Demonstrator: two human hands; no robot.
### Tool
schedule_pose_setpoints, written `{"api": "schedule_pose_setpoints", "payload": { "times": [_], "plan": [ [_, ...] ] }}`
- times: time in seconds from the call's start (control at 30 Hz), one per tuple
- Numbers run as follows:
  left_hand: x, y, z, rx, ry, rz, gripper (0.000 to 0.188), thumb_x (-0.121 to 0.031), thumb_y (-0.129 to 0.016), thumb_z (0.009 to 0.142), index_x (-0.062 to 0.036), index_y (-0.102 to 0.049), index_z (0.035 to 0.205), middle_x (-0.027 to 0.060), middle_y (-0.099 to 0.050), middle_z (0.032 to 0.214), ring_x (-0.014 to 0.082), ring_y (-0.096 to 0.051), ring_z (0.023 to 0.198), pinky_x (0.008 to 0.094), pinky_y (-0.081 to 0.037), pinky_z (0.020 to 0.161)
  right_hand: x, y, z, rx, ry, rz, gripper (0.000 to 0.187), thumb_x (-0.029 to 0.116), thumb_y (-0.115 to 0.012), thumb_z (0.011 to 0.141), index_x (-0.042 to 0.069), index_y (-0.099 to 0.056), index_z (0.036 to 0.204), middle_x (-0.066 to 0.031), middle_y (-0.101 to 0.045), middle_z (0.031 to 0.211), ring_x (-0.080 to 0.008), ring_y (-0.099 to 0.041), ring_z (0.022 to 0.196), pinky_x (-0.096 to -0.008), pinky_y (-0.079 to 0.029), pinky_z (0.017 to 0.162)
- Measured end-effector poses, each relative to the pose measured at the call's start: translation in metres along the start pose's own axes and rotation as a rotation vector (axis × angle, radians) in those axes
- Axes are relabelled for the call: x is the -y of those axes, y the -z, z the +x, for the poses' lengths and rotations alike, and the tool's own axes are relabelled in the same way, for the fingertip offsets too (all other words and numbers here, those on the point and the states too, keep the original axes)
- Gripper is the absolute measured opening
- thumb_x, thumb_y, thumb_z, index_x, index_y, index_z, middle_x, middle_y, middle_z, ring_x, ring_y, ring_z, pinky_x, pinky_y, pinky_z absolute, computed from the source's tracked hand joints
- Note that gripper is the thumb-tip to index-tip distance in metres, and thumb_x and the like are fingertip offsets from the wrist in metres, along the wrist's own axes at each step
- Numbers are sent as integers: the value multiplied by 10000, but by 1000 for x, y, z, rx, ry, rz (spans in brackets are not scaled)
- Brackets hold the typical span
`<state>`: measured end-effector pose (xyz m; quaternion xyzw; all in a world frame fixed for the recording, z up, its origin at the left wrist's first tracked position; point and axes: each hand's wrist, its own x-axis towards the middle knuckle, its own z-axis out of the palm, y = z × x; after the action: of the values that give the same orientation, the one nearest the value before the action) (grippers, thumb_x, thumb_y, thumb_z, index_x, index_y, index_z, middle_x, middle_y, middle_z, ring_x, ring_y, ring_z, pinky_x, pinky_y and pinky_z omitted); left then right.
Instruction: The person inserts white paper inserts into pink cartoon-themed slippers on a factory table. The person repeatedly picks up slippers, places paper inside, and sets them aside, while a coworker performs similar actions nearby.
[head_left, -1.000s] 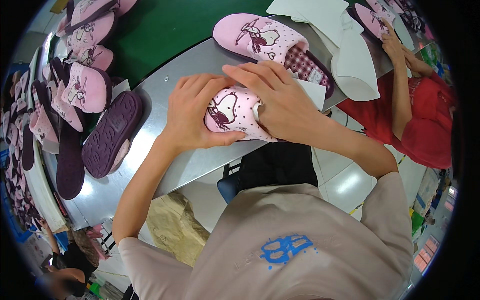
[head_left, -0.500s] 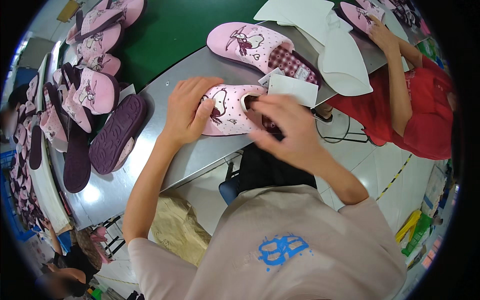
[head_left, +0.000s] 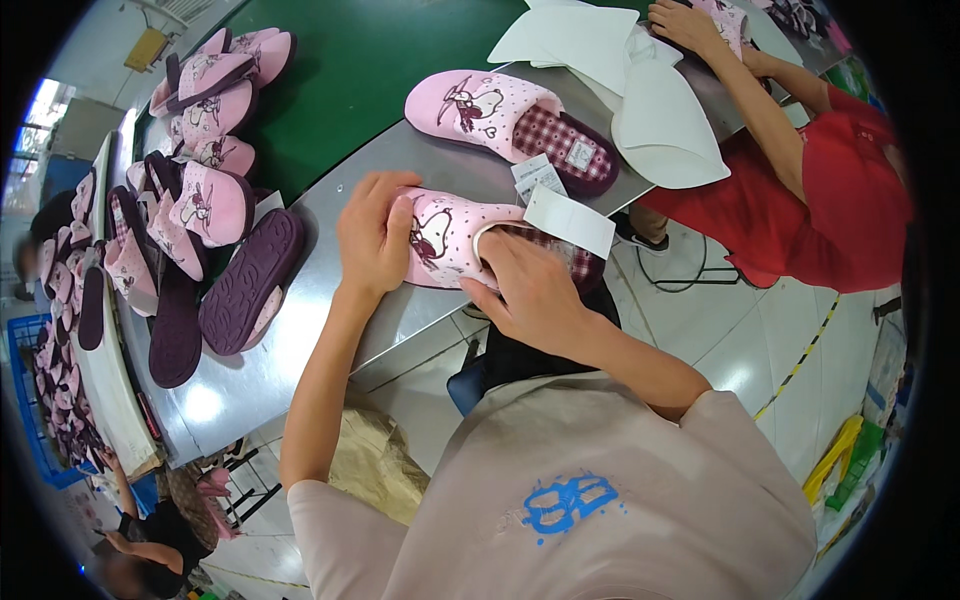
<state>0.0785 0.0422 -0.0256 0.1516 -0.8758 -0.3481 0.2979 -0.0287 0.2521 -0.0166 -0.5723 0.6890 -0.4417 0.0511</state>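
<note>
A pink slipper [head_left: 452, 235] with a cartoon dog print and small dots lies on the metal table in front of me. Around its toe end, my left hand [head_left: 377, 238] is closed, thumb on the upper. The fingers of my right hand [head_left: 535, 290] reach into the foot opening, their tips hidden inside, with the thumb along the outer side. A white card [head_left: 570, 220] lies across the heel end, beside a printed paper tag [head_left: 537, 178]. Just beyond is the matching slipper [head_left: 487, 112], sole down, its checked insole showing.
Several pink slippers [head_left: 205, 205] are heaped at the left, next to one with its dark purple sole [head_left: 252, 280] up. White shaped sheets [head_left: 668, 125] lie at the right. Across from them, a person in red [head_left: 800, 190] handles another slipper. The metal table's [head_left: 390, 320] front edge is close to me.
My right hand has moved slightly left and its fingers have gone deeper into the slipper's opening. The left hand still holds the toe. The person in red has brought a second hand to their slipper.
</note>
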Motion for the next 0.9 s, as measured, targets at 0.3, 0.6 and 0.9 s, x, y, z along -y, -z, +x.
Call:
{"api": "schedule_pose_setpoints", "payload": {
  "times": [0.3,0.6,0.9],
  "plan": [
    [-22,26,2,-261,-162,18,353,-236,-522,1020,65,-701,1068,140,-719,980,216,-676,898,325,-521,828,-19,-1,17,25,363,-8,230,164,-799,820,8,-709,962,-173,-711,1044,-362,-706,924,-459,-578,811],
    [-41,42,-19,-62,415,-262,238,-149,-597,994,18,-754,1059,36,-694,1021,93,-597,905,242,-459,845,-49,23,20,463,235,409,441,328,-762,939,-20,-682,1198,-136,-714,1093,-304,-702,997,-398,-580,882],
    [-67,46,-38,237,272,-519,741,-376,-826,909,54,-596,1467,208,-677,1431,280,-675,1279,378,-493,1111,-28,15,61,841,-303,1113,506,349,-825,928,10,-673,1273,-82,-711,1183,-185,-664,1068,-358,-564,908]
  ]
}}
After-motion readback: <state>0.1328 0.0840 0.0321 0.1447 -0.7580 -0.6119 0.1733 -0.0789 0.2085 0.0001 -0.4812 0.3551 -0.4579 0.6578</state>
